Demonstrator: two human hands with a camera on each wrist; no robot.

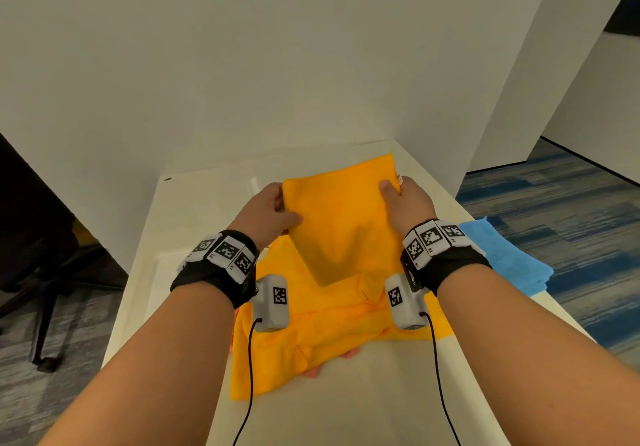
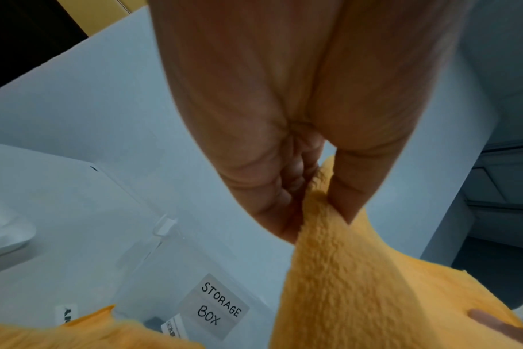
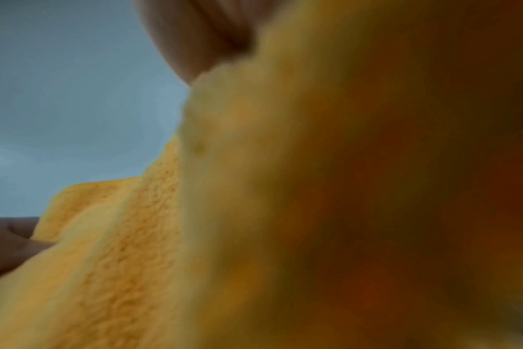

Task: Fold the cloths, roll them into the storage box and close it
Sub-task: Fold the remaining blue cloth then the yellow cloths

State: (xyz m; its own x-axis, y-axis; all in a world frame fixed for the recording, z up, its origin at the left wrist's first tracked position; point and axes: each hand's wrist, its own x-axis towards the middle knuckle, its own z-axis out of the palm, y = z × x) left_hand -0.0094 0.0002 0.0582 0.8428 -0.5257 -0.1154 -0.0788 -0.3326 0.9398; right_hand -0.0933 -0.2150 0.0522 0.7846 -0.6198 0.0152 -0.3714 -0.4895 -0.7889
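Orange terry cloth, soft, light and floppy, hangs above the table at 12 o'clock; left hand and right hand pinch its top corners, likely the best hold.

The left hand pinched the edge of an orange cloth between thumb and fingers, above a clear box labelled "STORAGE BOX".

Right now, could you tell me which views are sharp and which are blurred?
Head view: sharp, edges bowed by the wide lens. Left wrist view: the storage box label is readable. Right wrist view: the orange cloth fills it, smeared and dark on the right.
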